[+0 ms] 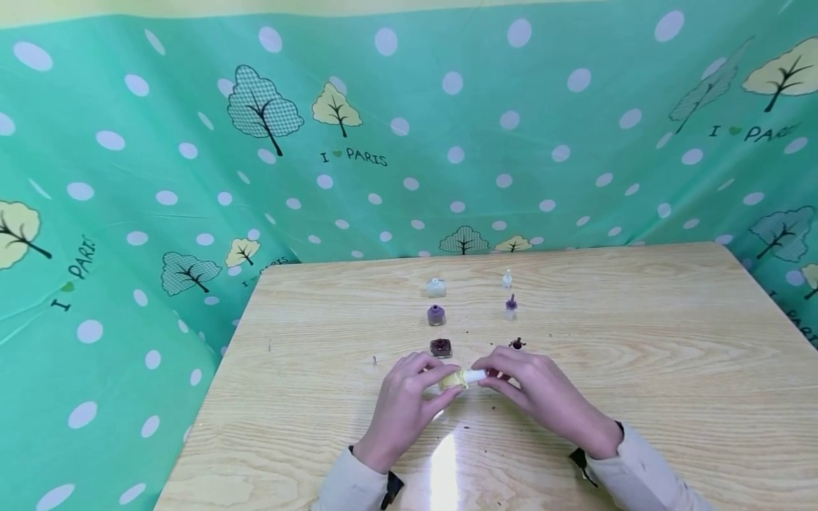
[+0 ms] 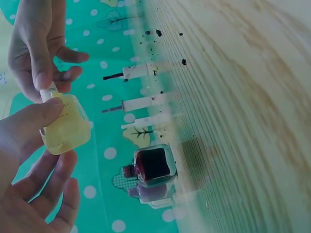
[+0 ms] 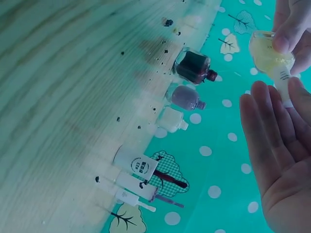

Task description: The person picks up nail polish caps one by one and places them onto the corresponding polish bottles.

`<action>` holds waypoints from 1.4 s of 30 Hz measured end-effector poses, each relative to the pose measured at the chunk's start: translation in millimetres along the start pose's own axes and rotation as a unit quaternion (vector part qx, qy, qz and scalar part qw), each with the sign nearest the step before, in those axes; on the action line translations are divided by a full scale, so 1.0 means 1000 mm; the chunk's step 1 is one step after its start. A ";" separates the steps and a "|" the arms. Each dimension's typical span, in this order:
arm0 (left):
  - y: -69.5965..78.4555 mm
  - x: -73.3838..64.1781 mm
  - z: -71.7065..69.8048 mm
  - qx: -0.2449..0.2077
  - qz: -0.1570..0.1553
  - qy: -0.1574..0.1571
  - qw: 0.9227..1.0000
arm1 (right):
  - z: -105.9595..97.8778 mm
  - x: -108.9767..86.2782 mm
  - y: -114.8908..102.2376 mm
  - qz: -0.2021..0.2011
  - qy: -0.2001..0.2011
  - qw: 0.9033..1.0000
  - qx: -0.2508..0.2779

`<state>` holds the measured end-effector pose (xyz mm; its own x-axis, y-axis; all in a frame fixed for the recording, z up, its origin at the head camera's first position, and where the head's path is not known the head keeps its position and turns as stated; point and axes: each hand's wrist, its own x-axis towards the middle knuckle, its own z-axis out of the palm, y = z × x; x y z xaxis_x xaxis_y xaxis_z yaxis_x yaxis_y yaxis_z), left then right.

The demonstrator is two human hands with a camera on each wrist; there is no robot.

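My left hand point(image 1: 409, 397) grips a small nail polish bottle point(image 1: 451, 380) of pale yellow polish between thumb and fingers. It lies sideways, with its white cap point(image 1: 474, 376) pointing right and joined to the neck. My right hand point(image 1: 530, 383) pinches that cap with thumb and fingertips; the other right fingers stretch out beneath, as the right wrist view shows. Just beyond the hands stands an uncapped dark red bottle point(image 1: 441, 348). Behind it are an open purple bottle point(image 1: 436, 316) and an open white bottle point(image 1: 436, 287).
To the right of the bottles, a dark red brush cap point(image 1: 517, 344), a purple brush cap point(image 1: 511, 306) and a white brush cap point(image 1: 508, 279) stand brush-up in a line. Dark flecks point(image 3: 168, 23) dot the wooden table point(image 1: 307, 312). A green dotted curtain point(image 1: 422, 170) hangs behind.
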<state>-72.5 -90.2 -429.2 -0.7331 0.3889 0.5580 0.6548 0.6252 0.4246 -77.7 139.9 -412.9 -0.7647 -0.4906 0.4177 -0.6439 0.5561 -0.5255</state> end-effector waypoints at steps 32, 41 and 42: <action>0.003 0.003 -0.001 0.010 0.015 0.010 1.000 | -0.002 0.000 0.000 0.000 0.003 1.000 0.023; 0.004 0.002 -0.001 0.013 0.017 0.022 1.000 | 0.003 0.000 -0.003 0.020 0.018 1.000 -0.006; 0.004 0.002 0.000 0.015 0.019 0.023 0.999 | 0.004 0.000 -0.004 0.023 0.019 1.000 -0.009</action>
<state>-71.3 -87.7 -426.5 -0.6987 0.3820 0.6048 0.6755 0.6307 0.3821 -75.1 135.5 -413.8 -0.7935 -0.4390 0.4215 -0.6084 0.5901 -0.5307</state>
